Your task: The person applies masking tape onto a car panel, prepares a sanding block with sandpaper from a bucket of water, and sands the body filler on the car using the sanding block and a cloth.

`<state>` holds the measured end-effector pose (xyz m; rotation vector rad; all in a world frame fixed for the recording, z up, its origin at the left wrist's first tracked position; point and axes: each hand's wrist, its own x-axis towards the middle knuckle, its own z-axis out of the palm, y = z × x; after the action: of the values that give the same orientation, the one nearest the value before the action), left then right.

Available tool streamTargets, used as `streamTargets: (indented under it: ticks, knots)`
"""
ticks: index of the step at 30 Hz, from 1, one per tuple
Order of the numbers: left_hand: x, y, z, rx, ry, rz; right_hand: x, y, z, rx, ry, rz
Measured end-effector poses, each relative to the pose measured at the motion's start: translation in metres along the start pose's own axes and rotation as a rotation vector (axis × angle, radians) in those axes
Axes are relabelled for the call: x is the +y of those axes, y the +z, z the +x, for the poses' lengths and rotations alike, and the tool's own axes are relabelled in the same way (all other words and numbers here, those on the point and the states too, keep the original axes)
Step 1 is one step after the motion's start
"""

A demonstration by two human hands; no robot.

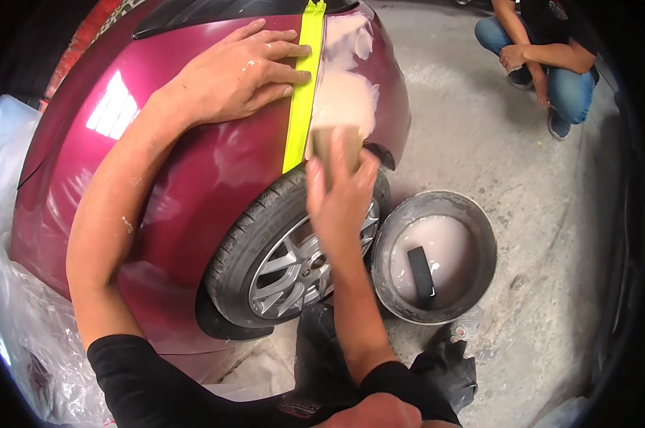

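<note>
Here's the right hand (342, 203), closed around a tan block (325, 146), index finger laid along its top, thumb at one side, the whole grip a little blurred! That block sits at the lower end of a pale patch of filler (344, 100), just beside the bright yellow tape and above the wheel; its underside is hidden from me.

Over to the left hand (244, 75): palm down, pinching nothing, fingers slightly spread on the glossy maroon panel (215, 153), the longest ones reaching onto the tape (303, 114). Pale smudges dot that hand and forearm.

Below, the wheel (313, 264) shows silver spokes, partly behind the right wrist. Right next to it on the concrete floor (543, 214) stands a round basin (484, 250) of milky liquid (447, 242), a black block (421, 273) tilted in it. Further out, a person in jeans (573, 85) crouches, well apart from the work, forearms crossed near the knees. And at the far side, clear plastic sheeting (33, 307) bunches up beside the car!
</note>
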<state>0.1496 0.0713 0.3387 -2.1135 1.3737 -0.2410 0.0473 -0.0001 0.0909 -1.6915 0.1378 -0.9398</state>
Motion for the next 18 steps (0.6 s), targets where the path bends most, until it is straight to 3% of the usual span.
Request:
streamTargets:
  ticks: [3,9,12,15,18]
  knots:
    - [0.004,0.002,0.000,0.006,-0.007,0.003,0.017,0.003,0.036,0.018,0.126,0.063]
    - [0.003,0.000,0.001,-0.001,0.004,0.013,-0.008,0.006,-0.023,0.032,-0.060,-0.056]
    - [0.002,0.002,0.000,0.014,-0.004,0.016,0.007,0.014,0.025,0.058,0.099,0.020]
    - [0.004,0.002,-0.001,-0.004,0.000,-0.007,0.004,0.011,0.015,0.075,0.144,0.064]
    - [0.001,-0.005,0.004,-0.012,-0.002,0.011,-0.007,0.007,-0.024,0.059,-0.018,0.008]
